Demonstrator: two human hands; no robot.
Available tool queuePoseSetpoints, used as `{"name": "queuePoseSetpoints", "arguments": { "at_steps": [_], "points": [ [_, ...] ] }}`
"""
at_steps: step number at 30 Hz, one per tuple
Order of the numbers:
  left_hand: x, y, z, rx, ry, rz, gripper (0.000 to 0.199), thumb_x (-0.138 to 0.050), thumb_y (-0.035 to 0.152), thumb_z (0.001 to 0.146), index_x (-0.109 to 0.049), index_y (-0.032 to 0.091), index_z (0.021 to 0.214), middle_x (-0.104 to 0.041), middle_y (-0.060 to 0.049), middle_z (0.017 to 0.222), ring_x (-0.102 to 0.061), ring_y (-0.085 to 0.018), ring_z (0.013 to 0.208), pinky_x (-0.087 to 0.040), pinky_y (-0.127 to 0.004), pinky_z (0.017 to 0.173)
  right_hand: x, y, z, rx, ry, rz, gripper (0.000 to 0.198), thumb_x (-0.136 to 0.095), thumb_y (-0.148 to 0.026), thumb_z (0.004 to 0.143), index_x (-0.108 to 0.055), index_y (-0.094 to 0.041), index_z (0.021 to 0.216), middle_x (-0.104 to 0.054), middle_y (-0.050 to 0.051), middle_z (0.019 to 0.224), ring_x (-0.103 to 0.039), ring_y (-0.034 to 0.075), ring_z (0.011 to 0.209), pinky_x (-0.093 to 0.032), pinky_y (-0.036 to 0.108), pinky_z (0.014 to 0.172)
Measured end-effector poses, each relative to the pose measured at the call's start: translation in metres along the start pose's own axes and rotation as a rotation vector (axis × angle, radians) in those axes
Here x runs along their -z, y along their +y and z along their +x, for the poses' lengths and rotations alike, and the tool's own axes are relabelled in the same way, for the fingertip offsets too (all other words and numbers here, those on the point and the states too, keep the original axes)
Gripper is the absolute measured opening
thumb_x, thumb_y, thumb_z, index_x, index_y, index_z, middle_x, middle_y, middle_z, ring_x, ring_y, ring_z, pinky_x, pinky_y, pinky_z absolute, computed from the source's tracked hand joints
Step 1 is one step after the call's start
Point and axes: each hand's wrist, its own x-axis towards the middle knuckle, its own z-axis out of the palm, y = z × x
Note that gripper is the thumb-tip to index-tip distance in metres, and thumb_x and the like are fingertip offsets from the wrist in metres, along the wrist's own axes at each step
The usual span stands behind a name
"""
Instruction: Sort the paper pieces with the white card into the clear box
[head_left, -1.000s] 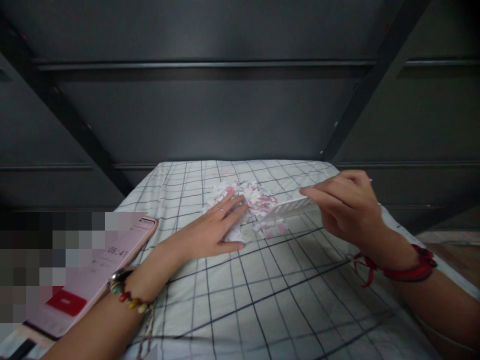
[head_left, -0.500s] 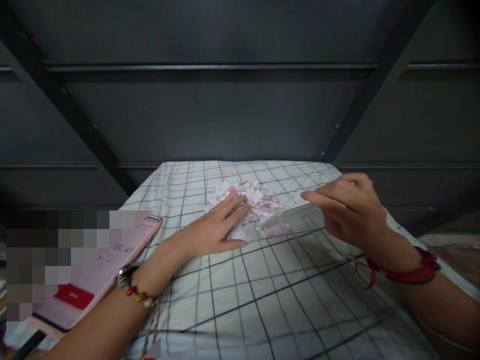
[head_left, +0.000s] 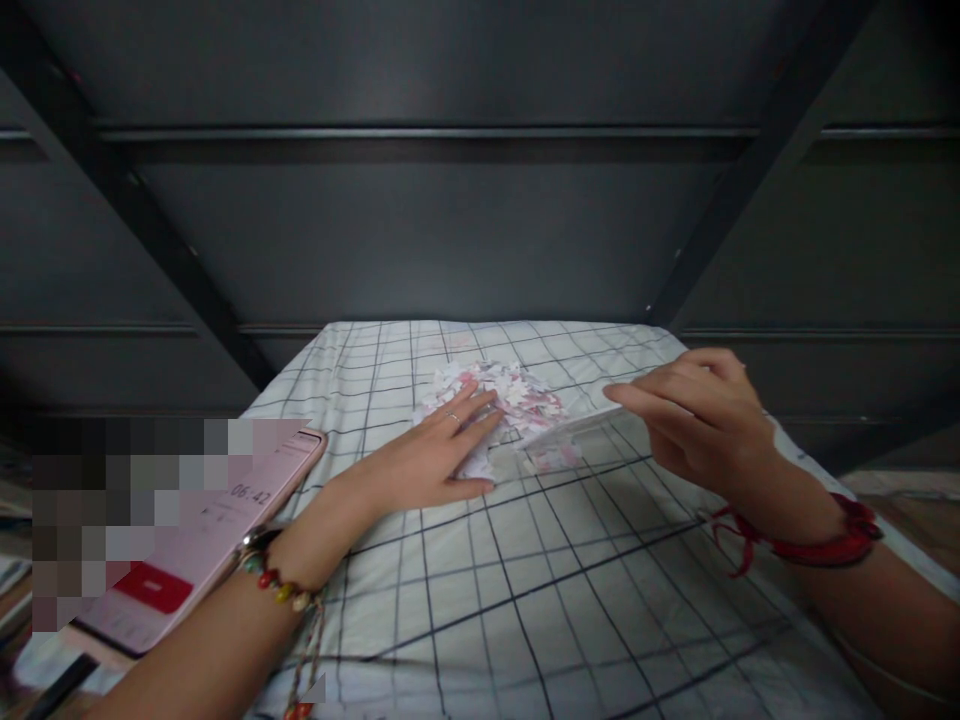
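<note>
A heap of small white and pink paper scraps (head_left: 517,392) lies on the checked cloth. My left hand (head_left: 442,440) rests over the near left side of the heap, fingers spread and holding nothing. On the right, my right hand (head_left: 694,420) is closed in a pinch on the raised edge of what looks like a clear plastic bag (head_left: 592,425). The bag's far end touches the heap. A few pink and white scraps show at its lower left; whether they lie inside or under it I cannot tell.
A pink phone (head_left: 240,520) with a running timer lies at the left, beside my left forearm. The white cloth with dark grid lines (head_left: 480,600) covers the surface. A dark panelled wall (head_left: 420,230) stands behind it.
Both hands stay almost where they were. The bag's edge looks slightly flatter and lower near the heap. On the phone, the timer has advanced by one.
</note>
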Motion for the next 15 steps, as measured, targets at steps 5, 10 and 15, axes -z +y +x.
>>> {"name": "queuePoseSetpoints", "arguments": {
  "at_steps": [5, 10, 15],
  "points": [
    [-0.0004, -0.0004, -0.0001, -0.002, -0.007, 0.002, 0.070, -0.055, 0.043, 0.087, -0.024, 0.009, 0.141, -0.011, -0.018, 0.150, 0.007, -0.029, 0.138, -0.015, -0.045, 0.111, 0.0002, -0.0039, 0.0027, -0.009, 0.022, 0.004, 0.034, -0.043, 0.004, 0.070, -0.050, -0.021, 0.091, -0.059, -0.006, 0.061, -0.051, 0.010, 0.057, -0.034, 0.029, 0.066],
    [-0.0063, -0.0067, -0.0008, -0.063, 0.049, -0.014, 0.070, -0.053, 0.044, 0.087, -0.023, 0.009, 0.141, -0.014, -0.019, 0.150, 0.005, -0.031, 0.138, -0.017, -0.048, 0.110, 0.0043, 0.0000, -0.0003, -0.004, 0.045, 0.020, 0.030, -0.041, 0.002, 0.073, -0.051, -0.019, 0.092, -0.061, -0.004, 0.065, -0.051, 0.010, 0.058, -0.036, 0.030, 0.065],
    [-0.0078, -0.0085, -0.0008, -0.078, 0.061, -0.004, 0.071, -0.053, 0.044, 0.087, -0.025, 0.006, 0.140, -0.016, -0.022, 0.148, 0.003, -0.032, 0.138, -0.020, -0.049, 0.109, 0.0069, 0.0058, -0.0036, 0.029, 0.024, 0.027, 0.030, -0.042, 0.002, 0.073, -0.052, -0.019, 0.092, -0.061, -0.004, 0.066, -0.050, 0.011, 0.059, -0.037, 0.030, 0.064]
  ]
}}
